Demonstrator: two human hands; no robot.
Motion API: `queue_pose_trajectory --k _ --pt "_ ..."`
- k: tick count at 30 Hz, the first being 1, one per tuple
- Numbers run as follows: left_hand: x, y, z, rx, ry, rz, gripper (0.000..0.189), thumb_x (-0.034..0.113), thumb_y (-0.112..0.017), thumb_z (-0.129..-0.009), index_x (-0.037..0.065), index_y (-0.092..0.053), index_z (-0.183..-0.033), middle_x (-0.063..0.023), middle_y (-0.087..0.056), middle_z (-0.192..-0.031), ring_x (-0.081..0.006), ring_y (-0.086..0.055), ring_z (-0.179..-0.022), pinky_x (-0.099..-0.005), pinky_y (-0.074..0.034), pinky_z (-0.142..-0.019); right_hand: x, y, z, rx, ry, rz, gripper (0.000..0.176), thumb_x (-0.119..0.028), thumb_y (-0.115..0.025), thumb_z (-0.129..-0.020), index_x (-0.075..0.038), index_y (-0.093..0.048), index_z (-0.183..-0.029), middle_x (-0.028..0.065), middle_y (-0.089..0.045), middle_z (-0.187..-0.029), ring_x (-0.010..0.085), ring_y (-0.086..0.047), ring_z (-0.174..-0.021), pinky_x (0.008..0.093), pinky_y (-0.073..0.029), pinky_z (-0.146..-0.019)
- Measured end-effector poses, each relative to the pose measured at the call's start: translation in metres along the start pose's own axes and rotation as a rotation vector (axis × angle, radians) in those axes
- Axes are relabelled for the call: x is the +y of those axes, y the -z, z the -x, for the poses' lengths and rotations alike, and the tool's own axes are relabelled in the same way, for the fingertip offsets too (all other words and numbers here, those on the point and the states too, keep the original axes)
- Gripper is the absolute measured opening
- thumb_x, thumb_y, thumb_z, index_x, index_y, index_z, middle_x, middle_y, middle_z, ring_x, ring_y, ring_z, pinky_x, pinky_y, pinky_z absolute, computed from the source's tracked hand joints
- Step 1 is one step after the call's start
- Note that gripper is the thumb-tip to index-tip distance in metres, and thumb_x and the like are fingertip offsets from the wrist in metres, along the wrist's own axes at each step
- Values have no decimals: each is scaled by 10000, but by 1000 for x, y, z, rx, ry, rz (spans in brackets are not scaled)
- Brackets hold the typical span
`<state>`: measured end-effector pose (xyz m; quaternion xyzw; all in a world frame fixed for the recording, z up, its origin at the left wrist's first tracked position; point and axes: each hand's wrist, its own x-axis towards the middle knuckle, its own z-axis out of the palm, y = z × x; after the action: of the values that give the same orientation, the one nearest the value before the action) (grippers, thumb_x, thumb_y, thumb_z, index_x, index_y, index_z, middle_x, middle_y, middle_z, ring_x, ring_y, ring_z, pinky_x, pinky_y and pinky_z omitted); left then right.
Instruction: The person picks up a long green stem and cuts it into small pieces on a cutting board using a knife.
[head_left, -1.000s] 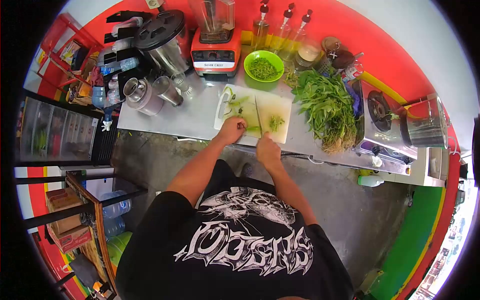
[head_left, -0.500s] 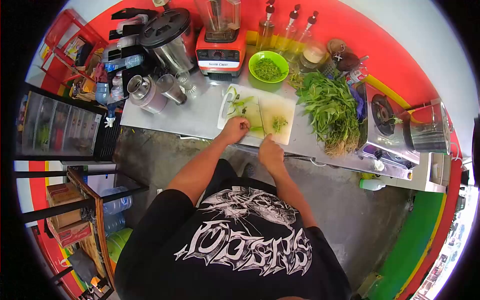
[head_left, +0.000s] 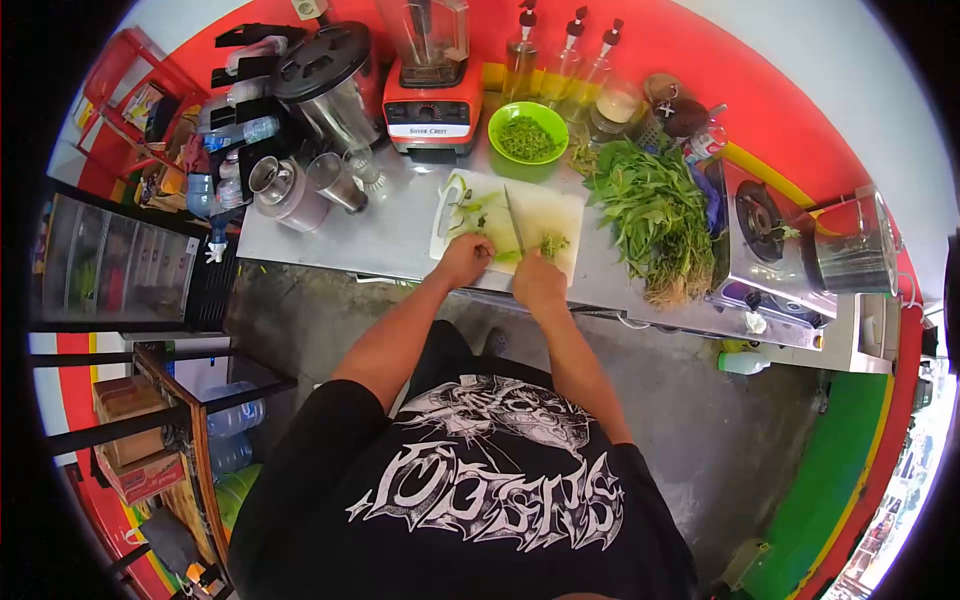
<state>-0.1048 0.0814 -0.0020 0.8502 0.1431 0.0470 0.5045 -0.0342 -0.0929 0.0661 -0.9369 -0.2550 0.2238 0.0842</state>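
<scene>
My right hand [head_left: 540, 281] is wrapped round the handle of a knife [head_left: 513, 218], whose blade points away from me over the white cutting board [head_left: 560, 205]. My left hand [head_left: 467, 260] rests at the board's near edge, fingers curled, by some green stems [head_left: 506, 256]; whatever is between its fingers is too small to make out. Chopped greens [head_left: 551, 243] lie just right of the blade. More green pieces [head_left: 470, 212] are spread over the board's left part. Beyond the board stands a lime-green bowl [head_left: 497, 126] with chopped greens [head_left: 527, 138] inside.
A large bunch of leafy greens [head_left: 650, 205] lies right of the board, before a gas stove [head_left: 738, 250] with a metal pot [head_left: 855, 247]. A red blender [head_left: 432, 115], pump bottles [head_left: 560, 65], glasses [head_left: 337, 182] and a metal canister [head_left: 290, 195] stand on the metal counter [head_left: 385, 230].
The knife's blade now tilts more to the left and its handle hand has shifted slightly left. The whole view has moved a little.
</scene>
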Motion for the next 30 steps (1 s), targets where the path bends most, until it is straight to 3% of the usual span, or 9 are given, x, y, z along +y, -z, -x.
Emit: queue_pose_trajectory --k 8,10,12,16,20,22,30 --pt "2 -1 2 -5 -24 17 121 -1 -712 -750 22 -714 -869 -106 -665 -806 -210 -641 -725 -329 -522 -703 -2 -29 19 38 -86 -64 339 -131 -520 -909 71 -531 -1181 262 -717 -1004 384 -724 -951 475 -566 -832" --pt "1 0 0 -9 -4 -4 123 -2 -713 -746 23 -714 -866 -106 -663 -799 -213 -641 -721 -331 -522 -700 -5 -17 15 -4 -105 -100 317 -169 -504 -929 48 -510 -1160 293 -706 -1035 441 -692 -1008 521 -528 -892" --pt "-3 -2 -1 -14 -15 -31 131 -22 -708 -767 24 -708 -889 -82 -633 -823 -170 -620 -744 -307 -511 -713 -6 -4 13 -11 -75 -69 330 -171 -507 -930 51 -496 -1175 300 -703 -1031 443 -691 -1011 524 -525 -897" --pt "-10 -4 -2 -24 -31 1 133 -21 -705 -769 27 -710 -893 -85 -647 -832 -169 -625 -742 -313 -510 -699 -10 5 24 -39 -35 -57 350 -176 -514 -936 54 -478 -1196 300 -705 -1014 442 -698 -991 523 -531 -884" --pt "-6 -6 -1 -17 -20 -7 125 -21 -702 -773 24 -708 -889 -79 -645 -819 -165 -624 -741 -311 -509 -695 -9 -25 27 11 -90 -68 350 -184 -519 -930 52 -500 -1189 285 -711 -1007 438 -704 -970 517 -541 -865" --pt "-1 -5 2 49 -55 11 109 -8 -696 -729 25 -702 -833 -108 -642 -774 -225 -629 -693 -344 -519 -673 -9 -26 22 49 -103 -108 356 -185 -529 -918 50 -509 -1185 270 -717 -989 430 -709 -953 511 -549 -852" --pt "-9 -9 2 78 -101 -7 118 -39 -686 -734 17 -695 -838 -107 -639 -799 -214 -627 -714 -333 -512 -681 -11 -8 22 13 -25 -41 329 -168 -511 -928 51 -514 -1174 272 -714 -995 422 -712 -952 516 -549 -857"
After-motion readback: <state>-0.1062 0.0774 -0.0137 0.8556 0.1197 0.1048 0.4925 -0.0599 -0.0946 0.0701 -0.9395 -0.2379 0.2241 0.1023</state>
